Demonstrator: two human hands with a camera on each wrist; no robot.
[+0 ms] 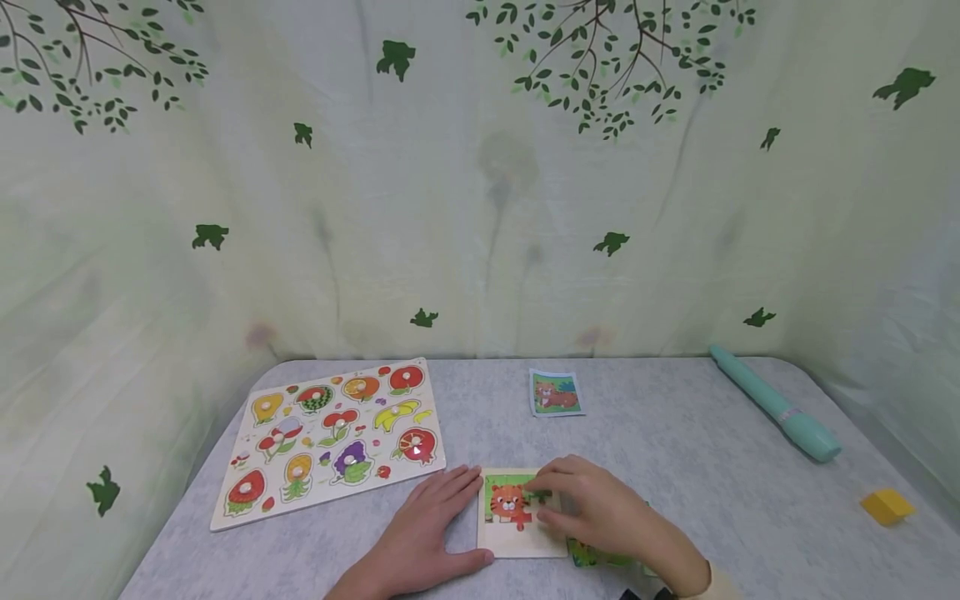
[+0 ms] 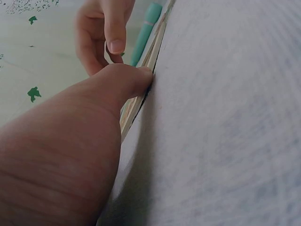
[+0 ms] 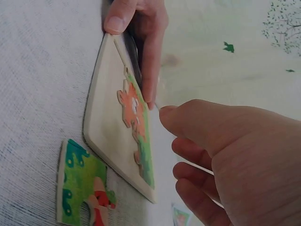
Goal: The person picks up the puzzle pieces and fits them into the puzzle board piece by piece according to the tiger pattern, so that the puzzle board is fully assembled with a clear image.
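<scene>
A square wooden puzzle board [image 1: 521, 546] lies in front of the person, with orange tiger-face pieces [image 1: 507, 502] and green ones along its upper part. The left hand [image 1: 420, 533] rests at the board's left side, its fingertips at the top left corner and thumb at the bottom left one. Over the board's right part hangs the right hand [image 1: 611, 517], fingers bent and thumb apart. In the right wrist view, nothing shows between the right hand's [image 3: 225, 150] thumb and fingers. Loose green pieces [image 3: 75, 188] lie beside the board, partly hidden under the right forearm in the head view.
A fruit peg board [image 1: 322, 442] lies at the left. Behind the puzzle is a small tiger picture card [image 1: 557, 394]. At the right are a teal stick-shaped object [image 1: 776, 404] and a yellow block [image 1: 887, 507]. A leaf-patterned curtain [image 1: 450, 208] hangs behind the table.
</scene>
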